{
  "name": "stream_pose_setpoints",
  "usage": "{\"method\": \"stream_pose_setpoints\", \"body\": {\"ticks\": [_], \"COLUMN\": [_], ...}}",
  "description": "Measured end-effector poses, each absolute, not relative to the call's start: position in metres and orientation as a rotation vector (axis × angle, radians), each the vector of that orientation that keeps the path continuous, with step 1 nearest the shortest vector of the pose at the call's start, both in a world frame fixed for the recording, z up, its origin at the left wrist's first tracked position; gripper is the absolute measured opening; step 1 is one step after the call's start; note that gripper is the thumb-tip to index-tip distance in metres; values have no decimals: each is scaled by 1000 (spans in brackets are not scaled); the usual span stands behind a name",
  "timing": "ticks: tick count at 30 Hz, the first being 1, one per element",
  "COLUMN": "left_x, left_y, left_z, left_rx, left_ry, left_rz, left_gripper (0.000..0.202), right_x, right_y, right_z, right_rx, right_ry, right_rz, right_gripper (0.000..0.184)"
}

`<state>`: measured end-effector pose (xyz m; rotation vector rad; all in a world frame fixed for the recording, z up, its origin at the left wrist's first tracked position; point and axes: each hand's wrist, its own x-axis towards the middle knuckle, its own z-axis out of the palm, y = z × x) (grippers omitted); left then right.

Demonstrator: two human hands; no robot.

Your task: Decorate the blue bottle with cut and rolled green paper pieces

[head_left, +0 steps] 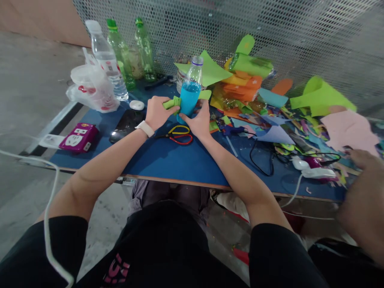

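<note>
A clear bottle with a purple neck ring and a bright blue lower body stands between my hands. I cannot tell whether the blue is paper wrapped round it or its contents. My right hand grips its lower right side, the fingers partly hidden behind it. My left hand, with a white band at the wrist, pinches a folded strip of green paper against the bottle's left side. Just below the hands lie scissors with red and yellow handles on the blue tabletop.
Water bottle, green bottles and a bagged cup stand left, near a black phone and purple power socket. Right are paper scraps, a glue gun, cables and another person's hand. Behind rises a perforated metal panel.
</note>
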<state>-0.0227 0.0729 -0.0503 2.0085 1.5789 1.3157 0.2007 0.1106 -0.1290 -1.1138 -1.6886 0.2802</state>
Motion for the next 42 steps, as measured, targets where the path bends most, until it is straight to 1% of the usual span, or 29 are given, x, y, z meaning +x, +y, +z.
{"method": "stream_pose_setpoints", "body": {"ticks": [4,8,12,15,19,22,31,34,38,42], "left_x": [-21,-22,-30,-41,-56,-62,-71,-75,-75,-73], "left_y": [76,77,78,82,90,94,100,101,100,98], "left_z": [-52,-50,-44,-41,-42,-45,-49,-48,-45,-43], "left_rx": [2022,2032,2008,2002,1970,1943,2004,1974,1958,1982], "left_ry": [1619,1675,1720,1766,1797,1792,1793,1821,1903,1920], "left_rz": [1304,1278,1254,1256,1247,1233,1234,1247,1170,1102], "left_gripper": [30,35,20,14,20,22,17,20,24,21], "right_x": [200,195,192,195,204,209,219,224,227,231], "right_y": [112,114,110,104,101,103,107,109,113,117], "right_z": [-129,-129,-128,-125,-120,-120,-122,-122,-120,-117], "right_rx": [-1117,-1115,-1101,-1109,-1115,-1132,-1149,-1162,-1158,-1156], "right_ry": [-1690,-1679,-1731,-1788,-1780,-1757,-1728,-1684,-1613,-1588], "right_rz": [274,306,401,396,327,321,328,335,337,339], "right_gripper": [86,81,76,73,61,56,60,64,66,70]}}
